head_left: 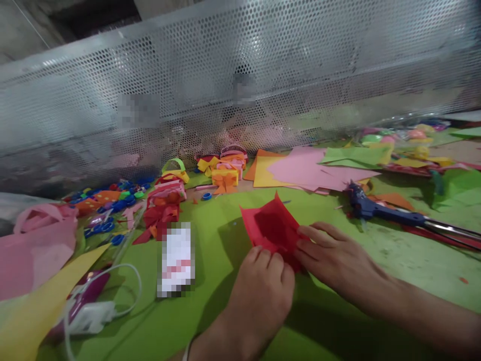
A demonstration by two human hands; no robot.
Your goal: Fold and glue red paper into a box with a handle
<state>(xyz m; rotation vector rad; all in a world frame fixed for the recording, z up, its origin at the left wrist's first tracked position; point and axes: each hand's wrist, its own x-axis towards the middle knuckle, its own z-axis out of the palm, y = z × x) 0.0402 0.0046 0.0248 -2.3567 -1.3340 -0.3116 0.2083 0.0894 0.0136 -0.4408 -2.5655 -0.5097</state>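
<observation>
A folded piece of red paper (271, 225) stands up from the green table cover (221, 301) in the middle of the view. My left hand (261, 288) is curled into a fist-like grip on its lower left edge. My right hand (334, 260) pinches its lower right edge, fingers pressed together and pointing left. Both hands rest low on the table, side by side and nearly touching.
A blue glue gun (376, 208) lies right of the paper. Pink, yellow and green sheets (311, 168) are stacked behind it. Small paper baskets (225, 170) and blue rings (112, 205) sit at left, with a pink bag (33, 245), a white cable (112, 296) and a perforated metal wall (240, 75).
</observation>
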